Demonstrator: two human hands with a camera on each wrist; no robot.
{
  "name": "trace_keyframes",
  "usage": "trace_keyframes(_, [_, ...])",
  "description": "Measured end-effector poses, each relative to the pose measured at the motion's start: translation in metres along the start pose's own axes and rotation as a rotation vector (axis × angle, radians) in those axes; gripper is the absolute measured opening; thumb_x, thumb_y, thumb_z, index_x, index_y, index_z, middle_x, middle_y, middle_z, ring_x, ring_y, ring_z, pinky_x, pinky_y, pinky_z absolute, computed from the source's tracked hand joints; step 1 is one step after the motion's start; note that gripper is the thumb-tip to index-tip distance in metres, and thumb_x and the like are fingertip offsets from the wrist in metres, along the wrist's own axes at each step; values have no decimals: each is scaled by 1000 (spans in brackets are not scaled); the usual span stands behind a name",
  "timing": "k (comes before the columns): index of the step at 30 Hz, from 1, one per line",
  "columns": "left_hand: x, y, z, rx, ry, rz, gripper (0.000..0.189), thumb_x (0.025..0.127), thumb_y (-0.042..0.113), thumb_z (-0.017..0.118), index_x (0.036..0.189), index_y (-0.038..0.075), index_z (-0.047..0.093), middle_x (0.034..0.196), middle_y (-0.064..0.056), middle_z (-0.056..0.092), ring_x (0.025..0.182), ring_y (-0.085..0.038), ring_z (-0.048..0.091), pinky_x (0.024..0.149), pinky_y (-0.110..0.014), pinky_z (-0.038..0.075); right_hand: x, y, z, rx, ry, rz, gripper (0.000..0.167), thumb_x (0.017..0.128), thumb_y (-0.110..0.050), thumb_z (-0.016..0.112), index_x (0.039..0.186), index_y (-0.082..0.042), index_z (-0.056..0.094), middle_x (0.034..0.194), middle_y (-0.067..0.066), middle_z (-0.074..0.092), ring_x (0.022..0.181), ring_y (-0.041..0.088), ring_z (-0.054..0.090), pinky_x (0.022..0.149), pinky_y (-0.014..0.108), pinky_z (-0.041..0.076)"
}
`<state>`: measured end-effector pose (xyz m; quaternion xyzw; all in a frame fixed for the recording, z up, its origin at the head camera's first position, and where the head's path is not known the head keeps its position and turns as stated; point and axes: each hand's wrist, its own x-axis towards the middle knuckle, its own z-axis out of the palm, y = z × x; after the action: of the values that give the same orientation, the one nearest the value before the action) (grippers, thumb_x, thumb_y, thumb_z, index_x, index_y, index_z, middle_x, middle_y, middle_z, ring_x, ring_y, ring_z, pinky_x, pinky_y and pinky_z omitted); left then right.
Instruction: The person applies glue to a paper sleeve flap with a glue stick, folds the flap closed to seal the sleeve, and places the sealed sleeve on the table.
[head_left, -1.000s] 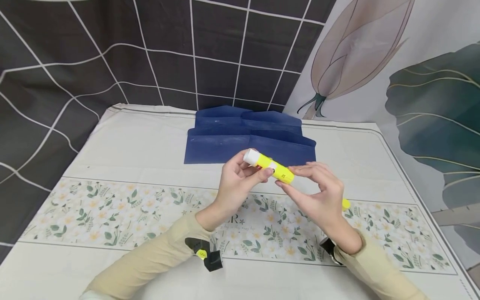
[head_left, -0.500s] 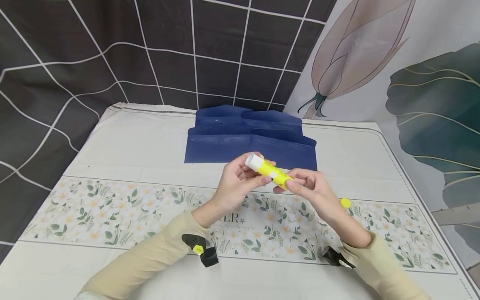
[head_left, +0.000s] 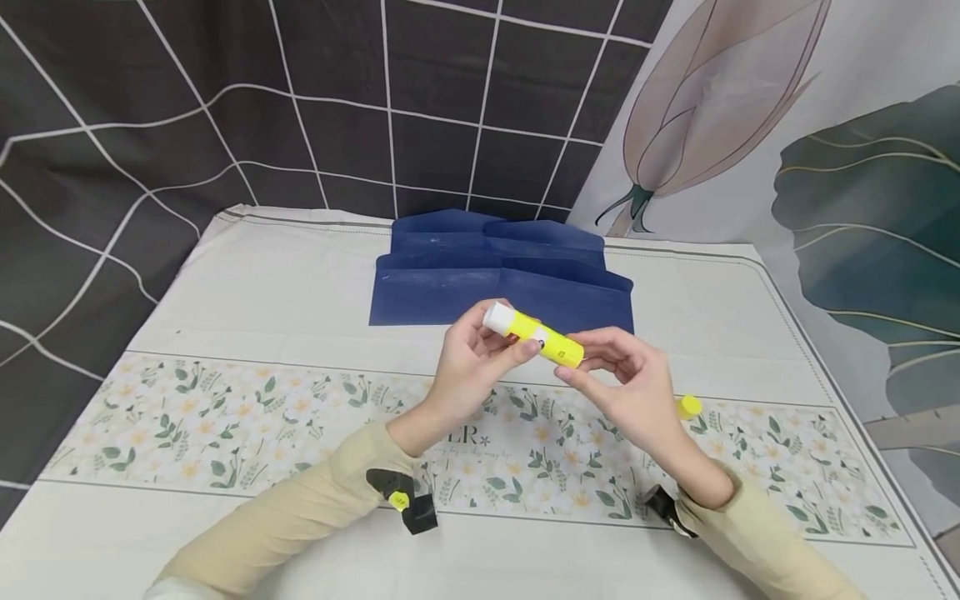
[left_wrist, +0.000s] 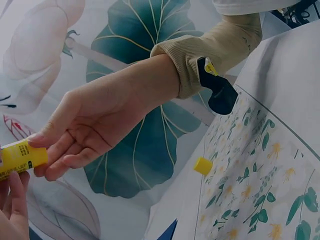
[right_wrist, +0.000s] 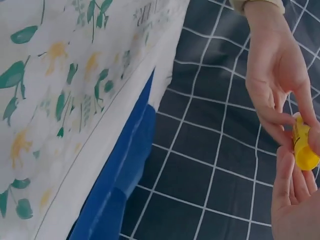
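A yellow glue stick (head_left: 561, 346) with a white upper end is held aslant above the table, uncapped. My left hand (head_left: 468, 362) grips its middle, the thumb lying along the label. At the yellow base, my right hand (head_left: 637, 375) pinches with thumb and fingertips. The left wrist view shows the right hand (left_wrist: 95, 120) at the base of the glue stick (left_wrist: 22, 157). In the right wrist view the left hand (right_wrist: 275, 75) is around the tube. On the table, just beyond the right wrist, lies the yellow cap (head_left: 689, 407).
Several navy blue envelopes (head_left: 435, 296) lie overlapped in two rows at the table's back, flaps up. A white tablecloth (head_left: 262, 292) with a floral band covers the table. Behind hang a dark grid-patterned cloth (head_left: 300, 142) and a curtain with plant prints (head_left: 862, 225).
The right hand has shifted its fingers around the glue stick's base, dipping and then rising again. The tube tilted a little along with it. The left hand keeps its grip.
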<state>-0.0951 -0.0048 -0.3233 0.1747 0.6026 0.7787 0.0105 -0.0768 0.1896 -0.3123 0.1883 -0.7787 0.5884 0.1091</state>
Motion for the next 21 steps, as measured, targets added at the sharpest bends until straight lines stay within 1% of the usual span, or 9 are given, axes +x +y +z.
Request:
trace_keyframes(3, [0, 0, 0, -13, 1, -18, 35, 84, -10, 63, 115, -8, 49, 112, -30, 59, 97, -11, 68, 88, -28, 56, -1, -2, 0, 9, -23, 29, 25, 77, 11, 71, 101, 7, 65, 92, -13, 73, 76, 5, 69, 70, 19, 57])
trace_keyframes(5, [0, 0, 0, -23, -11, -16, 34, 84, -11, 63, 115, -9, 50, 115, -31, 61, 97, -8, 68, 89, -29, 55, 0, -3, -1, 56, -83, 78, 18, 84, 6, 66, 102, 3, 65, 90, -12, 74, 78, 7, 71, 69, 22, 58])
trace_keyframes(7, [1, 0, 0, -35, -31, -9, 32, 84, -12, 63, 114, -10, 50, 117, -32, 61, 98, -7, 68, 91, -30, 55, 0, -3, -4, 121, -168, 141, 12, 92, -1, 59, 102, -3, 65, 89, -10, 75, 80, 9, 72, 69, 25, 58])
trace_keyframes(10, [2, -2, -3, -48, -81, 14, 32, 83, -12, 64, 111, -11, 50, 118, -35, 60, 102, -9, 68, 93, -32, 54, 3, 0, -8, 285, -325, 232, 20, 101, -10, 46, 103, -12, 65, 88, -8, 75, 82, 10, 72, 69, 25, 58])
trace_keyframes(12, [2, -3, -4, -41, -117, 22, 33, 82, -13, 65, 111, -12, 50, 118, -35, 59, 103, -13, 68, 93, -33, 54, 5, 2, -11, 398, -426, 308, 28, 104, -19, 38, 102, -16, 66, 85, -9, 74, 79, 9, 72, 68, 23, 56])
trace_keyframes(13, [2, -3, -5, -36, -130, 29, 34, 82, -13, 65, 112, -12, 50, 117, -36, 59, 104, -17, 68, 92, -34, 54, 5, 4, -12, 440, -470, 343, 32, 105, -22, 35, 100, -17, 66, 83, -9, 74, 77, 8, 71, 67, 22, 56])
trace_keyframes(15, [2, -4, -6, -20, -136, 29, 35, 81, -14, 65, 113, -12, 50, 117, -35, 60, 102, -17, 68, 90, -33, 55, 6, 6, -15, 476, -522, 376, 38, 106, -27, 30, 99, -17, 66, 80, -10, 72, 74, 6, 69, 65, 20, 54])
trace_keyframes(17, [2, -4, -6, -20, -115, 20, 35, 81, -15, 65, 113, -12, 50, 117, -35, 61, 99, -16, 69, 85, -32, 57, 5, 7, -14, 416, -513, 359, 38, 106, -28, 28, 103, -17, 64, 82, -10, 71, 74, 7, 68, 65, 21, 54])
trace_keyframes(21, [4, -5, -5, -42, -26, -24, 34, 82, -15, 64, 112, -11, 50, 117, -34, 61, 88, -5, 69, 73, -25, 58, 1, 8, -8, 205, -385, 211, 20, 102, -13, 44, 116, -5, 56, 96, -8, 71, 82, 9, 69, 64, 28, 56])
